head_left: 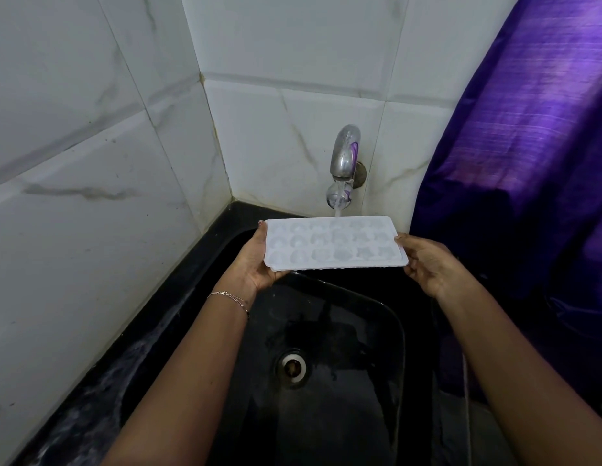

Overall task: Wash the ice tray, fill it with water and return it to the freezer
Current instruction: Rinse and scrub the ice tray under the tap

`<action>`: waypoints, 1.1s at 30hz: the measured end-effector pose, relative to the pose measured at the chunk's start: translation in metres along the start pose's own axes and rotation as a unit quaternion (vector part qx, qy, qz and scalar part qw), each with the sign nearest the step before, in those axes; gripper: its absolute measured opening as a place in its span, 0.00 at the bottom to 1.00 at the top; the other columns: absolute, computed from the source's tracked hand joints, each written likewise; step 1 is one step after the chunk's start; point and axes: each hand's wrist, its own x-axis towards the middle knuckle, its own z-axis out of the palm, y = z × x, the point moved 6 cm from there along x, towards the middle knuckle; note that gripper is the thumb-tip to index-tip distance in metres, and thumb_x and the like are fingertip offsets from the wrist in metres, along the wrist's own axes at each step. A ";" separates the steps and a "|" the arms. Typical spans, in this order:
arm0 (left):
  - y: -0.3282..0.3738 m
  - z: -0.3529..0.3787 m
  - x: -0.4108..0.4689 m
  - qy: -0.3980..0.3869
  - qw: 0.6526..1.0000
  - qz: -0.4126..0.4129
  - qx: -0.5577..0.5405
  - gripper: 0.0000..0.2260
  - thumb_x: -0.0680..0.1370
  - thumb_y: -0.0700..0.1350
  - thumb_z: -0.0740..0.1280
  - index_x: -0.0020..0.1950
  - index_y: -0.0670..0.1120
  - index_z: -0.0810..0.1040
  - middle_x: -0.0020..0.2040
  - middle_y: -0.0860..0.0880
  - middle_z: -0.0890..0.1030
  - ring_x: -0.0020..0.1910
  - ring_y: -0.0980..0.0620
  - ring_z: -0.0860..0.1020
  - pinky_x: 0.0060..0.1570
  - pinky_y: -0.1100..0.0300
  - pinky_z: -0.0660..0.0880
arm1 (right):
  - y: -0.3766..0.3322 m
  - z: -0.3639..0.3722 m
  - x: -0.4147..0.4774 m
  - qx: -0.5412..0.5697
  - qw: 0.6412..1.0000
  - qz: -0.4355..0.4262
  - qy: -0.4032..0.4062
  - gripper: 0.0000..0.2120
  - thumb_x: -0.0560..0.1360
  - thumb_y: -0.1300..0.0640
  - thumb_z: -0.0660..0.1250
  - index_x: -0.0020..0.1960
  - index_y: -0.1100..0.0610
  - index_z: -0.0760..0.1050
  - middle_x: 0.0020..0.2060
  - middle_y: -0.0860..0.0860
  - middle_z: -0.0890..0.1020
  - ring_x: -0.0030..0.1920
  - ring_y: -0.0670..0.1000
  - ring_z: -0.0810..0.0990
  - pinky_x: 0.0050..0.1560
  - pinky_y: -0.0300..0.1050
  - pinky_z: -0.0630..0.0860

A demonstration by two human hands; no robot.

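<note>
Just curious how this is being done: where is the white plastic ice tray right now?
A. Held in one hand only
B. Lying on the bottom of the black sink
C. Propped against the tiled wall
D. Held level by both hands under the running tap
D: the white plastic ice tray is gripped at its ends by the left hand and right hand, water from the metal tap falling onto its far edge.

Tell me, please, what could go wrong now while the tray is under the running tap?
1. The stream from the tap lands only at the far edge of the tray, so some cells may stay unfilled, or water may splash off the rim.
2. The left hand and right hand grip only the short ends. As the tray gets heavier, it may tilt and spill into the sink.
</note>
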 end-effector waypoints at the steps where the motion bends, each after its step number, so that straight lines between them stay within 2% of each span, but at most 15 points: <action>1: -0.001 0.002 0.001 -0.003 1.000 -0.004 0.002 0.24 0.80 0.63 0.55 0.58 0.45 0.79 0.50 0.43 0.85 0.48 0.42 0.84 0.48 0.45 0.81 | 0.000 -0.003 -0.001 0.002 1.000 0.000 0.001 0.14 0.75 0.60 0.69 0.60 0.59 0.79 0.43 0.50 0.84 0.39 0.47 0.80 0.39 0.39 0.72; 4: -0.005 0.011 0.003 -0.018 1.000 -0.013 0.000 0.25 0.81 0.62 0.55 0.59 0.45 0.79 0.51 0.43 0.85 0.49 0.43 0.84 0.48 0.46 0.81 | -0.001 -0.011 -0.001 0.005 1.000 -0.003 0.004 0.13 0.75 0.61 0.69 0.58 0.60 0.80 0.44 0.51 0.84 0.40 0.48 0.81 0.40 0.39 0.74; 7: -0.007 0.021 0.004 -0.030 0.999 -0.016 -0.003 0.24 0.81 0.62 0.54 0.56 0.44 0.79 0.48 0.43 0.86 0.45 0.43 0.85 0.45 0.46 0.81 | -0.003 -0.019 0.002 0.005 1.000 -0.008 0.014 0.13 0.74 0.61 0.70 0.58 0.61 0.80 0.48 0.55 0.85 0.44 0.50 0.83 0.49 0.43 0.79; 8: -0.007 0.023 0.005 -0.034 0.999 -0.018 -0.004 0.24 0.81 0.62 0.54 0.57 0.44 0.79 0.47 0.43 0.86 0.44 0.43 0.85 0.42 0.46 0.82 | -0.005 -0.021 0.002 0.006 1.000 -0.009 0.016 0.13 0.74 0.61 0.70 0.58 0.61 0.80 0.48 0.55 0.85 0.43 0.50 0.84 0.48 0.42 0.80; 11: -0.008 0.031 0.007 -0.040 0.999 -0.022 0.004 0.26 0.81 0.63 0.54 0.60 0.44 0.78 0.47 0.43 0.86 0.42 0.43 0.85 0.36 0.48 0.83 | -0.009 -0.024 -0.001 0.010 1.000 -0.015 0.017 0.10 0.75 0.62 0.68 0.56 0.60 0.80 0.45 0.54 0.85 0.35 0.47 0.83 0.29 0.34 0.76; 12: -0.008 0.032 0.008 -0.042 0.999 -0.024 0.005 0.26 0.81 0.63 0.54 0.60 0.44 0.78 0.47 0.43 0.86 0.42 0.44 0.85 0.35 0.49 0.82 | -0.010 -0.025 -0.001 0.014 1.000 -0.014 0.017 0.08 0.76 0.62 0.67 0.54 0.59 0.80 0.42 0.53 0.84 0.32 0.46 0.82 0.26 0.33 0.74; 14: -0.008 0.034 0.010 -0.043 0.999 -0.024 0.008 0.26 0.81 0.63 0.53 0.60 0.45 0.78 0.47 0.44 0.86 0.42 0.44 0.85 0.35 0.49 0.82 | -0.011 -0.026 -0.003 0.020 1.000 -0.014 0.016 0.06 0.76 0.63 0.66 0.52 0.59 0.80 0.38 0.52 0.84 0.28 0.44 0.82 0.24 0.32 0.72; 17: -0.009 0.036 0.011 -0.042 0.999 -0.026 0.006 0.26 0.81 0.63 0.53 0.59 0.45 0.78 0.48 0.43 0.86 0.42 0.44 0.85 0.35 0.49 0.82 | -0.010 -0.028 -0.002 0.015 1.000 -0.013 0.020 0.06 0.76 0.62 0.67 0.51 0.58 0.80 0.33 0.50 0.85 0.28 0.44 0.82 0.24 0.33 0.72; 22: -0.012 0.040 0.009 -0.048 0.998 -0.027 0.006 0.24 0.81 0.62 0.55 0.57 0.45 0.79 0.46 0.44 0.86 0.40 0.45 0.85 0.31 0.51 0.81 | -0.010 -0.034 -0.003 0.018 0.999 -0.011 0.027 0.05 0.75 0.61 0.68 0.50 0.57 0.81 0.38 0.51 0.85 0.30 0.45 0.82 0.24 0.33 0.72; 25: -0.016 0.046 0.008 -0.061 0.998 -0.035 0.003 0.24 0.81 0.62 0.54 0.58 0.44 0.79 0.47 0.43 0.86 0.42 0.44 0.85 0.32 0.50 0.81 | -0.008 -0.040 -0.004 0.017 0.999 -0.011 0.034 0.04 0.75 0.61 0.68 0.49 0.56 0.80 0.37 0.50 0.84 0.28 0.44 0.81 0.24 0.33 0.72; 28: -0.020 0.053 0.008 -0.065 0.997 -0.038 0.008 0.24 0.81 0.62 0.54 0.57 0.44 0.79 0.47 0.43 0.86 0.42 0.43 0.85 0.35 0.48 0.82 | -0.008 -0.049 -0.004 0.009 0.999 -0.009 0.042 0.05 0.75 0.60 0.68 0.50 0.56 0.81 0.39 0.50 0.85 0.34 0.46 0.82 0.30 0.37 0.73; 30: -0.022 0.057 0.009 -0.064 0.997 -0.039 0.012 0.25 0.81 0.62 0.54 0.59 0.45 0.79 0.51 0.43 0.85 0.48 0.43 0.84 0.42 0.46 0.82 | -0.008 -0.054 -0.004 0.008 0.999 -0.009 0.049 0.04 0.75 0.60 0.68 0.49 0.55 0.81 0.40 0.50 0.85 0.37 0.47 0.81 0.34 0.38 0.72; 33: -0.025 0.062 0.010 -0.057 0.997 -0.043 0.021 0.26 0.81 0.62 0.54 0.64 0.44 0.77 0.60 0.41 0.82 0.58 0.41 0.81 0.51 0.44 0.79 | -0.008 -0.060 -0.004 0.008 0.999 -0.008 0.053 0.04 0.75 0.60 0.68 0.47 0.54 0.80 0.37 0.48 0.85 0.38 0.47 0.81 0.35 0.38 0.71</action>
